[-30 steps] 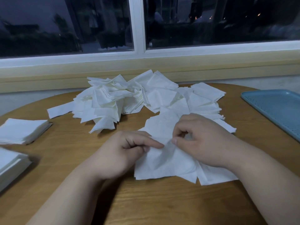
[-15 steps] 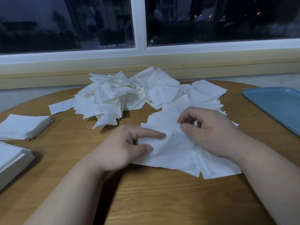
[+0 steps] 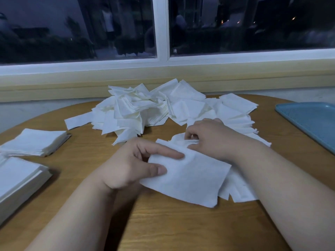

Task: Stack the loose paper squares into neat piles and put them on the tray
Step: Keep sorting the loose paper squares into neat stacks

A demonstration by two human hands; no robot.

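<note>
A loose heap of white paper squares (image 3: 145,109) covers the back middle of the round wooden table (image 3: 172,229). In front of it my left hand (image 3: 134,163) pinches the left edge of a small bunch of paper squares (image 3: 192,178) between thumb and forefinger. My right hand (image 3: 212,136) is curled over the far corner of that bunch, fingertips on the sheets. More loose squares lie under and to the right of my right forearm. The blue tray (image 3: 308,120) lies at the right edge with nothing on the part I can see.
Two neat stacks of squares stand on the left: a smaller stack (image 3: 34,142) further back and a taller stack (image 3: 18,180) at the near left edge. A window sill (image 3: 163,78) and dark window run behind the table.
My left hand has closed its pinch on the bunch's left edge and drawn it a little nearer. My right hand has shifted back toward the heap.
</note>
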